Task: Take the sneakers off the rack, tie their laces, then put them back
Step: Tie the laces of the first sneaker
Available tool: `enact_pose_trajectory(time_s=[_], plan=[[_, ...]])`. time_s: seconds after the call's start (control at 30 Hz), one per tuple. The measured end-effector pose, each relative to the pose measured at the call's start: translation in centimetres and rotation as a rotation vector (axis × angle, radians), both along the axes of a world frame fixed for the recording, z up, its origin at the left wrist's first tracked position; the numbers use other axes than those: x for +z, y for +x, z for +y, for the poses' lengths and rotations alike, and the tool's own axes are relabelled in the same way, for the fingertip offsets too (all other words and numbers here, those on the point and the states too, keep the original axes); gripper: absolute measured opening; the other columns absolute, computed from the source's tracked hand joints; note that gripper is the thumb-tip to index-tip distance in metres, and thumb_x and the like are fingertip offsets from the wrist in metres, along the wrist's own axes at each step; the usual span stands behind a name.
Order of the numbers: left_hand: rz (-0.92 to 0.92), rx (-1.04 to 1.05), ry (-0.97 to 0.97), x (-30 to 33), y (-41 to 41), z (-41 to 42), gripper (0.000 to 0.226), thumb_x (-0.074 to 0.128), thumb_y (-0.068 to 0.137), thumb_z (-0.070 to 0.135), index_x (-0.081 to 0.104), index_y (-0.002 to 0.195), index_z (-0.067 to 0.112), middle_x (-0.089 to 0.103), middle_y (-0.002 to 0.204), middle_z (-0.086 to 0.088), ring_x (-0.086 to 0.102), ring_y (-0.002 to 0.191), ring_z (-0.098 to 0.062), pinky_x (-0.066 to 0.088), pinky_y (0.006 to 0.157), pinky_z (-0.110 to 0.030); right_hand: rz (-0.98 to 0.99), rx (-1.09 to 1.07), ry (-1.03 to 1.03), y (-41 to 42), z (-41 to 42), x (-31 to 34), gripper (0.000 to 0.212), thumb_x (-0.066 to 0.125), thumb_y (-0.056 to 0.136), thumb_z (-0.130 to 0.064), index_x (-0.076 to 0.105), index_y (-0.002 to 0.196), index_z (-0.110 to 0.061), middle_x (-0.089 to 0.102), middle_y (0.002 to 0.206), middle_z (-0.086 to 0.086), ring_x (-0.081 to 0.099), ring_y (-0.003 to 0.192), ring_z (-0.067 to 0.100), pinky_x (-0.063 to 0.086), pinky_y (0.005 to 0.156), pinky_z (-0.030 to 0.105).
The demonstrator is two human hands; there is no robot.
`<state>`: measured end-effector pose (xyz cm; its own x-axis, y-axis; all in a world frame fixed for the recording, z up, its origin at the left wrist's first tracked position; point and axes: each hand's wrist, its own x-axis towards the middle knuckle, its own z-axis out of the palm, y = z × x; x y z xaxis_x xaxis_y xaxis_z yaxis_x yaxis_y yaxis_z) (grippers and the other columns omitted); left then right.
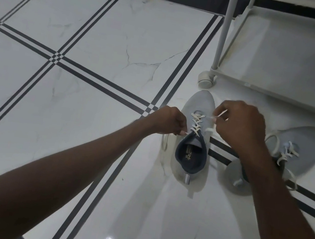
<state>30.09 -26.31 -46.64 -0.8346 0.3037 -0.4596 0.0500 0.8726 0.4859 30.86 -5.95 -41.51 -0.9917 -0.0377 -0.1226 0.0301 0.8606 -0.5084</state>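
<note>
**Both lace ends in hand over the first sneaker**

On the left, the tiled floor [96,33] lies bare, white with dark double lines. The left hand [167,121] sits just beside the near sneaker [194,137], its fingers [179,130] pinched together on one end of the cream lace [197,123], which trails out to the shoe's left side. The sneaker stands upright on the floor with its toe pointing towards the rack [285,63] and its dark collar open towards the camera. The laces cross up the tongue, and no knot or bow shows yet.

To the right of the shoe, the right hand [240,126] hovers over the toe side, fingers closed on the other lace end, held up and taut. The second sneaker [296,149] lies just beyond that forearm, angled away, its laces loose and spilling onto the floor. The rack's white lower shelf and caster stand near both shoes, with nothing visible on the shelf.

The likely trouble: the shoe is light and nobody holds it down, so uneven pull from the two hands could drag or tip it. A thin lace end could also slip from a pinch as the ends cross, and the right forearm passes close over the second sneaker and might nudge it.
</note>
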Motion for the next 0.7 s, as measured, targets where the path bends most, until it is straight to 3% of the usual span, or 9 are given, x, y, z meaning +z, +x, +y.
enact_pose_trajectory(time_s=[0.1,0.27,0.37,0.43,0.5,0.63,0.7], plan=[[-0.015,0.036,0.037,0.0,0.3,0.1,0.014,0.077,0.082,0.021,0.077,0.093,0.014,0.078,0.084,0.000,0.071,0.080,-0.012,0.044,0.065,-0.013,-0.075,0.048,-0.044,1.1,-0.2,-2.7,0.009,0.073,0.081,-0.024,0.078,0.088,-0.026,0.077,0.090,0.004,0.067,0.084,0.026,0.050,0.079,0.032],[0.044,0.089,0.065,-0.7,0.9,0.4,0.013,0.082,0.076,0.022,0.077,0.084,0.012,0.076,0.073,-0.001,0.072,0.071,-0.016,0.052,0.068,-0.021,-0.189,0.019,-0.124,2.9,-1.3,-5.4,0.013,0.078,0.077,-0.024,0.078,0.090,-0.023,0.076,0.094,0.006,0.068,0.089,0.026,0.049,0.077,0.028],[0.098,0.124,0.045,-0.9,1.4,0.9,0.012,0.083,0.075,0.019,0.078,0.083,0.012,0.077,0.075,-0.005,0.073,0.072,-0.019,0.057,0.071,-0.030,-0.279,-0.052,-0.173,2.4,-0.9,-5.4,0.009,0.082,0.072,-0.015,0.076,0.078,-0.018,0.075,0.072,0.006,0.073,0.073,0.021,0.056,0.075,0.029],[0.154,0.165,0.043,-1.6,2.1,1.0,0.009,0.082,0.077,0.018,0.078,0.083,0.014,0.077,0.073,-0.004,0.071,0.067,-0.018,0.053,0.063,-0.027,-0.331,-0.077,-0.230,2.3,-0.5,-5.4,0.010,0.079,0.073,-0.008,0.073,0.069,-0.015,0.072,0.056,0.003,0.072,0.056,0.013,0.058,0.071,0.029],[0.243,0.165,0.007,-2.4,2.9,0.6,0.007,0.078,0.080,0.013,0.077,0.084,0.019,0.076,0.073,0.001,0.068,0.062,-0.012,0.048,0.057,-0.024,-0.271,-0.104,-0.247,2.5,0.0,-5.9,0.016,0.077,0.075,-0.006,0.069,0.064,-0.015,0.070,0.053,0.001,0.070,0.050,0.012,0.059,0.069,0.029],[0.341,0.087,-0.106,-2.6,3.7,-0.7,0.024,0.067,0.078,-0.004,0.073,0.083,0.019,0.072,0.086,0.003,0.068,0.075,-0.015,0.054,0.063,-0.032,-0.203,-0.217,-0.198,2.3,0.7,-7.2,0.029,0.076,0.072,0.001,0.061,0.056,-0.019,0.068,0.060,0.000,0.070,0.061,0.022,0.051,0.058,0.024],[0.351,0.088,-0.133,-2.2,4.0,-1.0,0.025,0.062,0.078,-0.008,0.072,0.083,0.014,0.072,0.090,0.000,0.068,0.079,-0.017,0.054,0.066,-0.032,-0.180,-0.234,-0.155,2.1,0.5,-7.8,0.032,0.073,0.072,0.001,0.057,0.054,-0.021,0.070,0.065,0.004,0.068,0.069,0.027,0.049,0.061,0.027]])
